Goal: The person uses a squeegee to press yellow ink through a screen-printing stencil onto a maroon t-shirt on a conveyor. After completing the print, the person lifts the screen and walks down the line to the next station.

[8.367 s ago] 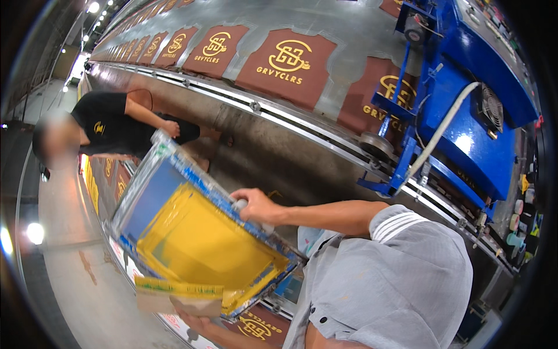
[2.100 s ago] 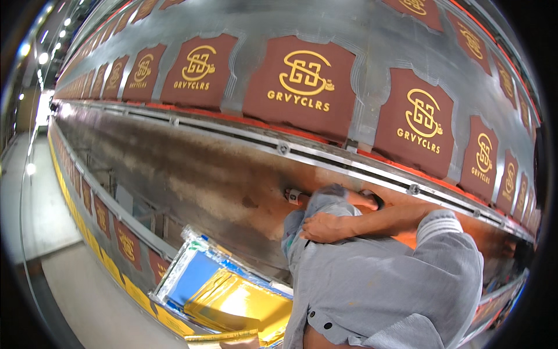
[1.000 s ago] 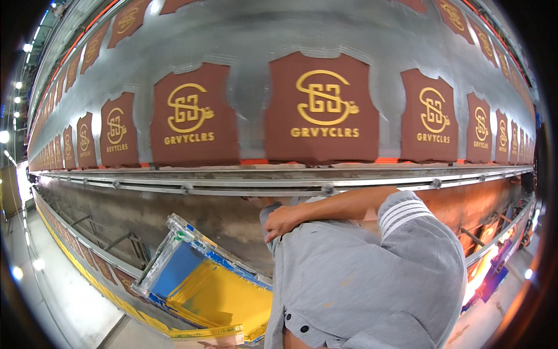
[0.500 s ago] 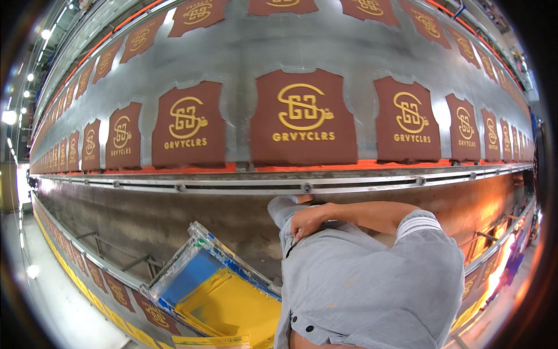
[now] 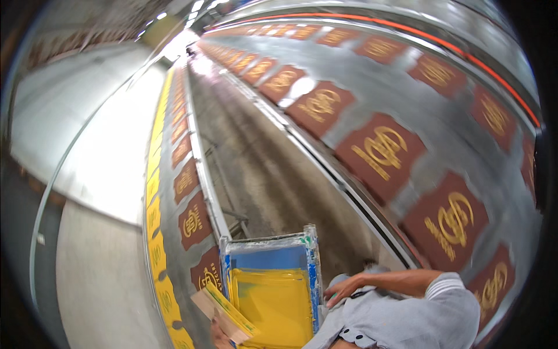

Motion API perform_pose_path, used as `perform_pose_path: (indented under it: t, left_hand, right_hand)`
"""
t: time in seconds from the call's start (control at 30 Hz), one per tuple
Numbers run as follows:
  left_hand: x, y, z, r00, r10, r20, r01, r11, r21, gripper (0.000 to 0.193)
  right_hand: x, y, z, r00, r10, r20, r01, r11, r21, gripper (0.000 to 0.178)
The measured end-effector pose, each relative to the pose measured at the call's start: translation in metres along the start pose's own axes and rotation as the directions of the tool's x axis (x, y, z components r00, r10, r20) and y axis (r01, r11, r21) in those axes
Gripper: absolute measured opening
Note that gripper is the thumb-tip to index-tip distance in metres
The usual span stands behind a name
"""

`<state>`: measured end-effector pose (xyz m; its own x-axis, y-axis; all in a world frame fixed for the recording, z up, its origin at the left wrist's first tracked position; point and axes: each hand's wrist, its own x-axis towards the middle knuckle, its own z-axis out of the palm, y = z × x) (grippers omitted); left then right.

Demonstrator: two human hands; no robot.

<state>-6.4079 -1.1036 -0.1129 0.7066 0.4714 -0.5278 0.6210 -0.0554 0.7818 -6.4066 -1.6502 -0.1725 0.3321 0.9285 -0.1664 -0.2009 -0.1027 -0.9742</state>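
Observation:
At the lower edge my left hand (image 5: 220, 334), only partly in view, grips a squeegee (image 5: 228, 314) with a pale wooden handle and a yellow-stained edge. The squeegee slants over the left corner of a screen-printing frame (image 5: 312, 262). Inside that frame are a blue band (image 5: 270, 257) and a broad area of yellow ink (image 5: 272, 302). My right hand (image 5: 344, 288) lies against my grey clothing (image 5: 401, 317), just right of the frame. Its fingers look stretched out and hold nothing I can see.
Brown garment panels with yellow prints (image 5: 381, 154) lie in rows on the long grey table at right, edged by a metal rail (image 5: 325, 168). Another table at left bears brown panels (image 5: 195, 224) and yellow pieces (image 5: 154, 218). A concrete aisle (image 5: 261, 157) runs between.
My view has swung left, from facing the right-hand table to looking along the aisle. My left hand and the squeegee's handle have come into view. My right hand stays at my clothing.

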Motion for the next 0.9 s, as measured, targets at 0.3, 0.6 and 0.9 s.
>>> perform_pose_path:
  t: [0.3,0.6,0.9]
  left_hand:
    - [0.224,0.206,0.041,0.978,0.201,0.052,-0.204,0.976,0.072,0.06]
    - [0.394,0.702,0.338,0.631,0.496,0.596,-0.597,0.801,-0.035,0.051]
    - [0.496,0.947,0.611,0.389,0.485,0.783,-0.76,0.649,-0.025,0.064]
  right_hand:
    - [0.146,-0.054,-0.245,0.981,0.176,-0.087,-0.135,0.927,0.35,0.057]
    - [0.226,-0.258,-0.534,0.188,-0.005,-0.982,0.714,0.687,0.133,0.046]
    - [0.101,-0.339,-0.819,-0.287,-0.011,-0.958,0.53,0.831,-0.168,0.016]
